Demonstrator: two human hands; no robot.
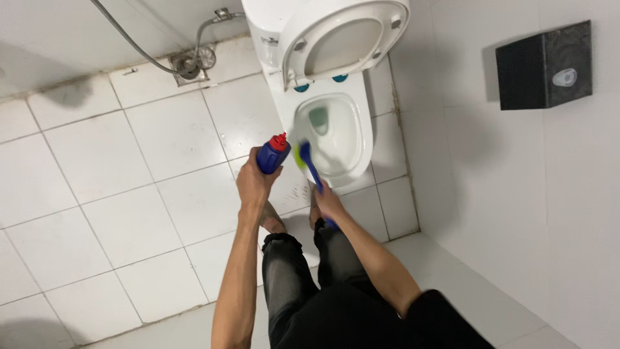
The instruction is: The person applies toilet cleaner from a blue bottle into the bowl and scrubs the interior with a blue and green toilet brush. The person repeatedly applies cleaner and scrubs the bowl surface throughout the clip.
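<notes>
Left hand (pixel 253 183) clenched round blue bottle (pixel 272 156), just beside toilet bowl (pixel 352 139); right hand (pixel 327 201) gripping blue brush (pixel 309 161) at rim. Seat (pixel 342 39) raised; black dispenser (pixel 544 66) on wall well apart.

brush head (pixel 301 155) motion-blurred; bottle (pixel 272 155) body hidden by left hand (pixel 255 183); tank (pixel 261 16) cut off.

Your path into the toilet bowl (pixel 342 139) is standing open from above: the raised seat and lid (pixel 345 35) are leaning back, blocking only the rear. The wall (pixel 516 194) is crowding the bowl's right side, with a black wall box (pixel 542 64) projecting higher up. Left of the bowl, the tiled floor (pixel 116 194) is giving you wide room; a hose (pixel 148 55) is crossing near the drain (pixel 189 68).
</notes>
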